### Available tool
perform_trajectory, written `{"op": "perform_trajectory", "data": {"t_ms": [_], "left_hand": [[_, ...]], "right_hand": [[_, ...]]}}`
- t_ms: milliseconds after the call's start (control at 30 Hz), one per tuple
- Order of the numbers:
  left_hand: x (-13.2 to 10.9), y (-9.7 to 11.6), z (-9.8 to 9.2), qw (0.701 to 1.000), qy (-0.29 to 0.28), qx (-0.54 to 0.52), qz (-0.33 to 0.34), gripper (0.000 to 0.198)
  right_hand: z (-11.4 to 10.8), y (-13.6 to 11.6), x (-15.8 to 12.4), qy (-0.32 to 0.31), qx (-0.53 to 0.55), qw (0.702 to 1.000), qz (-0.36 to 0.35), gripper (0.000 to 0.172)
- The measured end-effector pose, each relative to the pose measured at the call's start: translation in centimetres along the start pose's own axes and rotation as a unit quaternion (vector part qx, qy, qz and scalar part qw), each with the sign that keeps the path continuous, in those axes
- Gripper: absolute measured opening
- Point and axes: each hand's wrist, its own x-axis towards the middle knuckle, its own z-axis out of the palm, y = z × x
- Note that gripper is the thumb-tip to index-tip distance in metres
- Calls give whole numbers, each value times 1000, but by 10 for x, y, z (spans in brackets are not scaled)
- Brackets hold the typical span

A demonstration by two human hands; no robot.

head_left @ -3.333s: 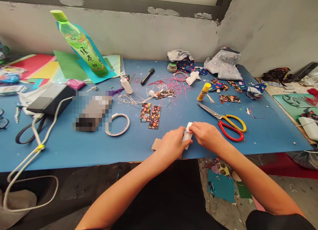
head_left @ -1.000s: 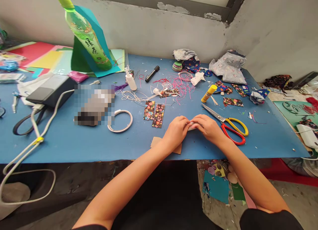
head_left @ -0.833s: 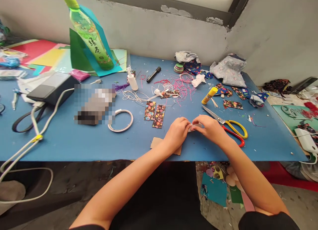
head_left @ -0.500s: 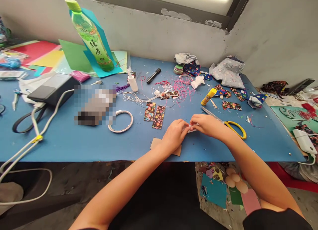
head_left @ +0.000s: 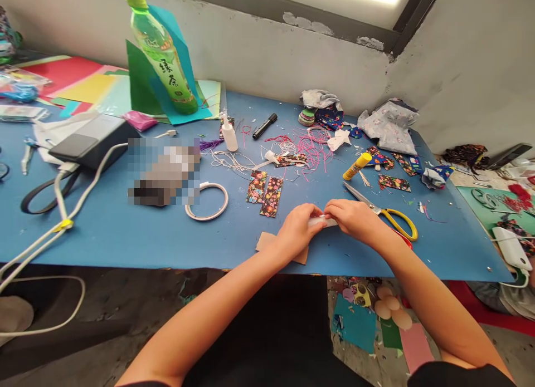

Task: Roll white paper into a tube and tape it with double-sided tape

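Observation:
Near the table's front edge, my left hand [head_left: 301, 225] and my right hand [head_left: 350, 217] meet with fingertips pinched on a small white strip [head_left: 328, 222]. Its exact kind is not clear, as the fingers cover much of it. A piece of brown cardboard [head_left: 267, 242] lies partly under my left forearm. Beside my right hand are scissors with yellow handles [head_left: 399, 220], and a bit of something red [head_left: 404, 239] shows under that forearm. Two flowered fabric strips [head_left: 271, 196] lie just beyond my left hand.
A yellow glue stick [head_left: 357, 166], a white squeeze bottle [head_left: 229, 135], a black marker [head_left: 264, 126] and tangled pink cord [head_left: 313, 147] lie farther back. To the left are a white ring [head_left: 207, 216], a black box with cables [head_left: 94, 142] and a green tea bottle [head_left: 167, 58].
The view has shifted slightly. My hands have tilted a little, showing more of the white strip between them. The red thing by the scissors has come into sight.

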Motion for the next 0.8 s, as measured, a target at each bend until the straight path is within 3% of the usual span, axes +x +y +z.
{"op": "perform_trajectory", "data": {"t_ms": [200,433,700,800], "left_hand": [[0,3,0,1000,7,14,1,11],[3,7,0,999,23,27,-3,11],[7,10,0,992,24,124,28,14],[8,11,0,988,16,151,21,16]], "right_hand": [[0,-2,0,-18,13,1000,22,19],[5,3,-1,11,94,994,50,20],[8,14,2,14,240,967,80,26],[7,14,2,13,266,959,103,21]]}}
